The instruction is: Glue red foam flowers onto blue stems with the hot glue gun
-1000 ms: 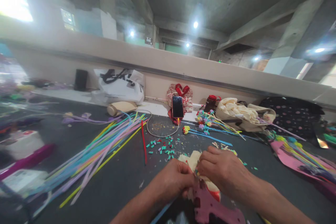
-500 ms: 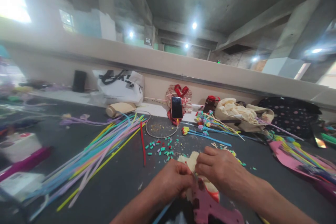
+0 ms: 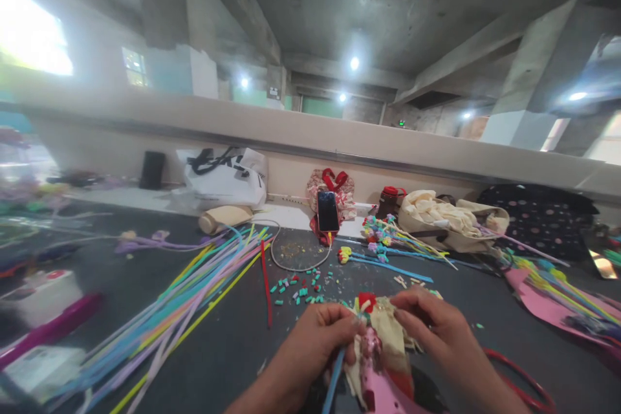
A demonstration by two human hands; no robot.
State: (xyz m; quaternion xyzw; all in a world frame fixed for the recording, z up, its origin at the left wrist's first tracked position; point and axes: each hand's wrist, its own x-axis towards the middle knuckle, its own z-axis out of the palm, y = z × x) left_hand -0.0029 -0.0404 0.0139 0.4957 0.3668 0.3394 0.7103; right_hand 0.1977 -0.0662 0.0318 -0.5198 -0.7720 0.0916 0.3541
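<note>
My left hand [image 3: 327,336] pinches a blue fuzzy stem [image 3: 334,378], which slants down toward the lower edge of the view. Above those fingertips, a small red piece [image 3: 367,301] shows with bits of yellow and cream; whether it is fixed to the stem cannot be made out. Just below is the tip of a pink glue gun [image 3: 381,388], lying against a cream cloth [image 3: 389,330]. My right hand [image 3: 434,326] hovers at the cloth's right side, thumb and fingers apart, with nothing visible in them.
Many coloured fuzzy stems [image 3: 194,304] lie at left beside a red strip [image 3: 266,284]. Small green and red bits [image 3: 301,288] are scattered ahead. A phone [image 3: 327,210] leans at the back near finished stems [image 3: 383,233]. A red loop [image 3: 524,378] lies at lower right.
My right hand has moved away to the right from my left fingertips and opened. The red piece and the blue stem now show more plainly. The view has tilted slightly upward.
</note>
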